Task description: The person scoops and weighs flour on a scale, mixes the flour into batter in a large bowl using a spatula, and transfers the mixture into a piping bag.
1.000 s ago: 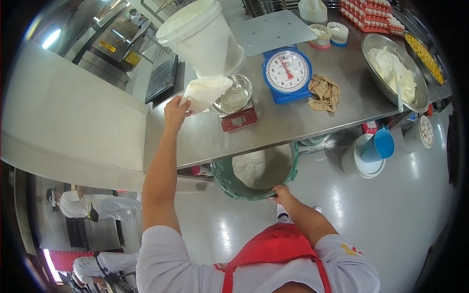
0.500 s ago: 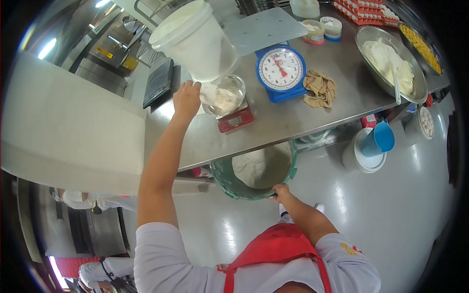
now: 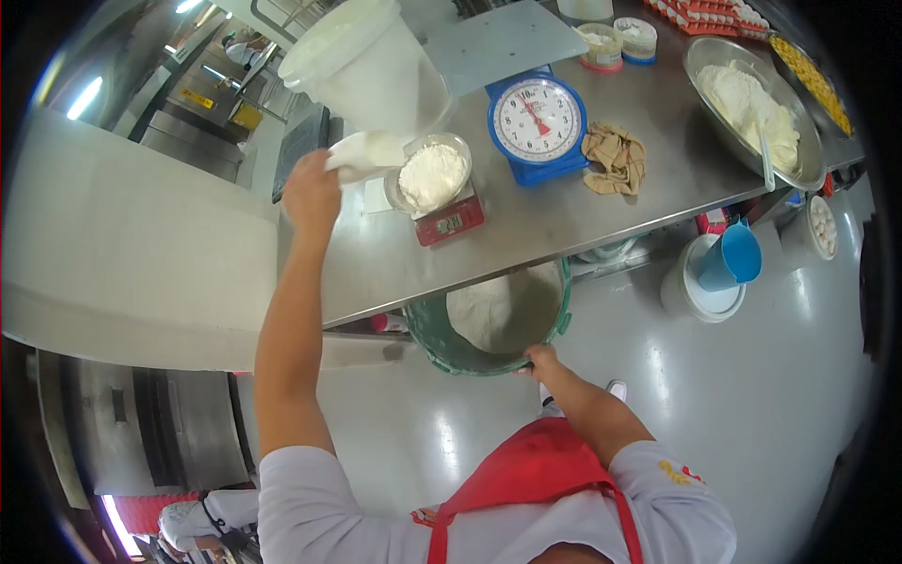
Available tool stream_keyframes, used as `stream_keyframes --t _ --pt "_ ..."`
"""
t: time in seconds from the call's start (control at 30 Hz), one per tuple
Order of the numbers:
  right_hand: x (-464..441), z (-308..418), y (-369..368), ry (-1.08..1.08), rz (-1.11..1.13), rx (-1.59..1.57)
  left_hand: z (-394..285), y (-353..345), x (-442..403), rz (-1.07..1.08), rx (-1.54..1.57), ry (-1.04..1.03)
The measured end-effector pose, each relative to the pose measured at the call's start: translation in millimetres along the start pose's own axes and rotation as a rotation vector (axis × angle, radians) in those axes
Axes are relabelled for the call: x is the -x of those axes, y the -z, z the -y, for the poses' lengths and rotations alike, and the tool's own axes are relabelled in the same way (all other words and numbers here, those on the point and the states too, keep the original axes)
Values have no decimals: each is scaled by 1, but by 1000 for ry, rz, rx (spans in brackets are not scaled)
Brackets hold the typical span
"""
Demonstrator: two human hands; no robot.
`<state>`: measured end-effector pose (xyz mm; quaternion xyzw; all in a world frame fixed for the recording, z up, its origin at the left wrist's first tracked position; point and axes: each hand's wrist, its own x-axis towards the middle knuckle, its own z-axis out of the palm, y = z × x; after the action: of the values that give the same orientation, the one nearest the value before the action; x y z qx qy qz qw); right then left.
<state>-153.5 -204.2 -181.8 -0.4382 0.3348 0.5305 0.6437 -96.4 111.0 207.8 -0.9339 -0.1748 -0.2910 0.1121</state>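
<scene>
My left hand (image 3: 312,195) is closed around the handle of a white scoop (image 3: 368,155). The scoop's front end is at the left side of a clear bowl (image 3: 398,195), where white flour (image 3: 434,177) is heaped. Under that bowl is a red digital scale (image 3: 449,226) with its display lit; I cannot read the number surely. Down below the table edge, my right hand (image 3: 538,359) grips the near rim of a green tub (image 3: 427,329). More flour (image 3: 484,315) lies inside the tub, its far part hidden under the table.
Behind the bowl stands a large white bucket (image 3: 385,80). A blue dial scale (image 3: 536,122) and a crumpled brown cloth (image 3: 614,160) are to the right. Farther right is a metal bowl (image 3: 700,70) of pale cream. A blue jug (image 3: 731,258) rests on a lidded bucket on the floor.
My left hand has drawn back leftward and lifted the scoop from within the bowl. The flour in the bowl is higher. My right hand stays on the tub's rim.
</scene>
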Motion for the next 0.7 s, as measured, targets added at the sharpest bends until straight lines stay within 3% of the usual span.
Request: stream_keyframes --t 0.1,0.17,0.3,0.37,0.5,0.57,0.7 --pt "-6 -1 0 -49 -33 29 15 17 51 26 163 261" --pt "2 0 -2 39 -7 35 11 32 97 200 410 491" --pt "-15 -12 5 69 -79 53 -15 24 196 522 609 711" --pt "-2 -4 1 24 -64 40 -30 -7 233 717 495 600" --pt "11 4 2 -21 2 -43 -60 -113 264 953 85 71" --pt "17 4 -1 -15 -41 -28 -65 -178 278 1050 -60 24" --pt "8 -4 2 55 -53 -33 -59 -300 339 1187 -17 80"
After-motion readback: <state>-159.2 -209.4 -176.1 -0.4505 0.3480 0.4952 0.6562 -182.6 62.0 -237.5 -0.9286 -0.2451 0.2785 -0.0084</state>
